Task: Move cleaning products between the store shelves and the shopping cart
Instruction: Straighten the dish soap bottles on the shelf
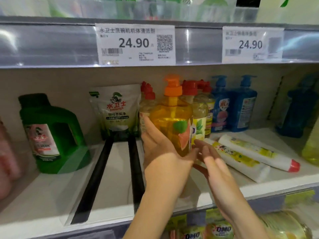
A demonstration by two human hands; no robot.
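An orange-yellow pump bottle (170,121) with an orange pump head stands upright on the middle shelf (51,192), in front of a row of red-capped yellow bottles (200,107). My left hand (160,150) grips the bottle low on its left side, with the thumb across its lower front. Just right of the bottle's base is my right hand (212,161), blurred, its fingers straight and spread, holding nothing. The bottle's base is hidden behind my hands.
Left of the bottle are a white refill pouch (117,111), two black divider rails (96,178) and a green jug (53,133). Blue pump bottles (241,106) and two lying white tubes (255,152) are on the right. Price tags (136,44) hang above; OMO bottles (222,230) sit below.
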